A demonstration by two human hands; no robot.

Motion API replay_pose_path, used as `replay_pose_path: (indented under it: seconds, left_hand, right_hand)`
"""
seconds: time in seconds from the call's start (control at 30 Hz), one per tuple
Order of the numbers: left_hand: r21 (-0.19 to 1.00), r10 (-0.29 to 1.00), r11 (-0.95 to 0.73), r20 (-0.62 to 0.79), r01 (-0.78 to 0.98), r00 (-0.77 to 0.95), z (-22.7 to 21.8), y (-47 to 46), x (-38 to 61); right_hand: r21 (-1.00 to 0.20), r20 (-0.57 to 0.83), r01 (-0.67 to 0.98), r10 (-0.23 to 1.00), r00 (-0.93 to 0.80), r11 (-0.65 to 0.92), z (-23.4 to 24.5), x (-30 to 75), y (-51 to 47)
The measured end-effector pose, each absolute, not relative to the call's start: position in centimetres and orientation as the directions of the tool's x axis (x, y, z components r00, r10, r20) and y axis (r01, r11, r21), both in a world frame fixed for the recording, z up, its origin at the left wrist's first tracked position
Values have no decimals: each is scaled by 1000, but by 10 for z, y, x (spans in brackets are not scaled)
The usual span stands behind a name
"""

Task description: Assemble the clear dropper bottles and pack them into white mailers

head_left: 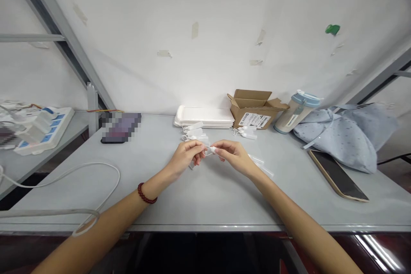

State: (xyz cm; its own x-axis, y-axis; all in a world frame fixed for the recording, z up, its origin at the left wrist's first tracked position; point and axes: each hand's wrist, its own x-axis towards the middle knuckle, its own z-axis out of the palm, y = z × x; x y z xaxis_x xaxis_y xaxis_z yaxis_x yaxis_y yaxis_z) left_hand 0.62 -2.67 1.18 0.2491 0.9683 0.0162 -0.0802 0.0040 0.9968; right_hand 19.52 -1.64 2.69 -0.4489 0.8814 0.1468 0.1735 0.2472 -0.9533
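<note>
In the head view both my hands meet over the middle of the table. My left hand (189,155) is closed, with thumb and forefinger pinching a thin white cord (207,153). Between the fingertips of my right hand (233,155) is a small white cap-like piece (212,149) from which the cord loops; the fingers hide the rest of it. Just behind my left hand lie several small clear tubes with white ends and cords (194,126). More such clear tubes (248,135) lie before the box, and a few clear strips (261,165) sit beside my right wrist.
Against the wall are a stack of white padded sleeves (205,117), an open cardboard box (257,113) and a blue-lidded tumbler (297,113). Rightward lie a pale blue cloth bag (346,137) and a phone (338,175). A dark blurred object (122,127), white cable (105,165) and power strip (48,130) are leftward.
</note>
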Motion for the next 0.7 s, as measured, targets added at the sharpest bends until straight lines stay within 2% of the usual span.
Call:
replay_pose_path:
  seconds: [0.4,0.7]
  left_hand:
    - [996,966,-4,26,-86,257,15,-28,7]
    - [992,965,-111,94,58,243,14,-30,4]
  right_hand:
    - [-955,133,178,878,-459,238,29,195,-18]
    - [-954,129,181,872,-473,239,31,196,-19]
